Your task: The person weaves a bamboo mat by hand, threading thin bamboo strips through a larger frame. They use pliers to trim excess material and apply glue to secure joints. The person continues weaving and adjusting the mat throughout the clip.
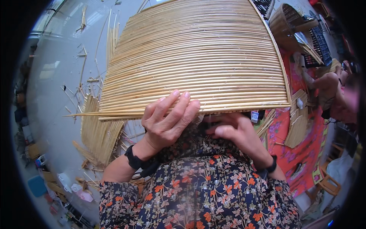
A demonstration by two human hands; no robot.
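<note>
A large panel of straight straw-coloured stalks (198, 57), laid side by side and stitched with fine thread, stretches away from my lap. My left hand (167, 118) is closed over its near edge, fingers on top and thumb out of sight. Under that hand, a loose pointed stalk (82, 114) runs along the edge and sticks out to the left. Just below the same edge, right of centre, my right hand (240, 135) has its fingers bent in shadow, partly behind the panel. What those fingers hold, if anything, is hidden.
A smaller stalk panel (100, 137) and scattered stalk scraps lie on the grey floor at left. At right, a red flowered cloth (282, 152) carries another woven piece (299, 122). A basket (284, 26) stands at the upper right, and another person (335, 87) sits beyond.
</note>
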